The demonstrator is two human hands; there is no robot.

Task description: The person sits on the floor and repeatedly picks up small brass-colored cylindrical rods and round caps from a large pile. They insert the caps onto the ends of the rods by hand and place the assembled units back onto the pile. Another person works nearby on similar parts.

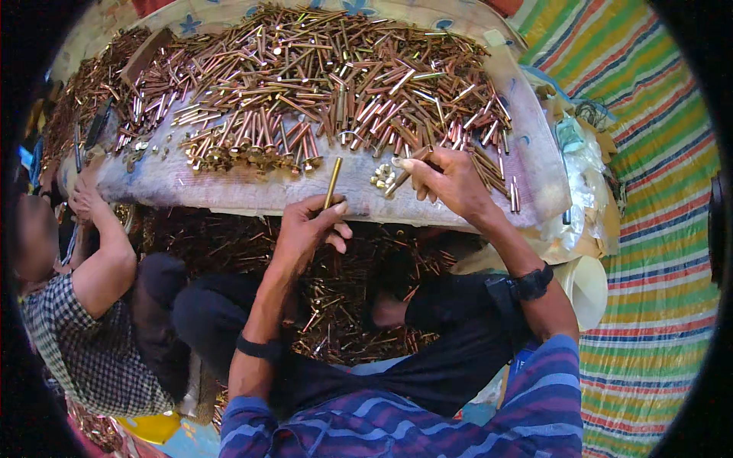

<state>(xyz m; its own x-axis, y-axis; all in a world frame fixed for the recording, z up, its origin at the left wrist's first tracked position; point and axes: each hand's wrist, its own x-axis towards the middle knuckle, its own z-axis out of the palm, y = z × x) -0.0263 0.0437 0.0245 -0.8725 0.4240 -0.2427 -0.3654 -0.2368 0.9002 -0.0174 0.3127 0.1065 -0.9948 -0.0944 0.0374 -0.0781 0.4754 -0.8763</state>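
My left hand [309,229] pinches a slim brass-coloured metal tube [334,182] between thumb and fingers, standing nearly upright at the near edge of the table. My right hand [452,182] is closed round a brownish rod [396,184], whose lower end points down and left. A pale fingertip or small piece shows at its thumb; I cannot tell which. Just beside that rod lies a small heap of pale, shiny caps [382,177]. Behind both hands spreads a large pile of copper-coloured metal tubes [343,72].
The tubes lie on a cloth-covered low table [540,164]. Round brass pieces [244,159] line the pile's near side. At left a co-worker in a checked shirt [92,355] reaches to the table. Plastic bags [584,183] and a white bucket [586,290] stand right. More metal pieces [328,305] lie below.
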